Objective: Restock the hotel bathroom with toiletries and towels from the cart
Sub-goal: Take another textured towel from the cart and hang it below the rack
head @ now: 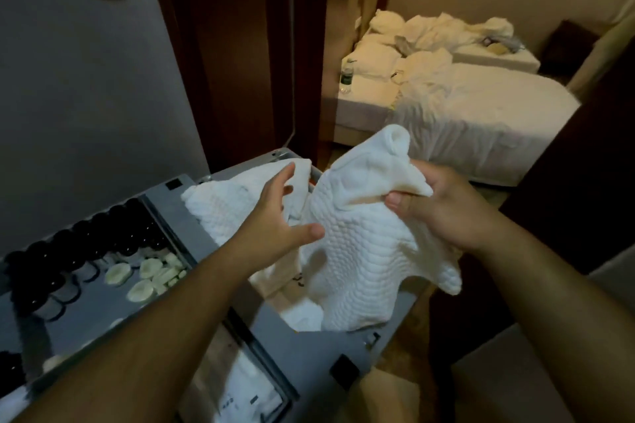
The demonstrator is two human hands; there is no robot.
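A white textured towel (357, 251) hangs bunched above the grey cart (185, 209). My right hand (443, 203) grips its upper edge, fingers curled into the cloth. My left hand (275, 216) hovers at the towel's left side with fingers spread and relaxed, its thumb close to the fabric. More white towels (220, 203) lie in the cart's open compartment below. A tray on the cart's left holds a row of small black bottles (79, 244) and pale round soaps (147, 275).
A dark wooden door frame (240, 45) stands behind the cart. Through the doorway are unmade beds (481, 106) with rumpled white bedding and a water bottle (347, 75) on a bedside surface. White packets (240, 388) sit in a lower cart bin.
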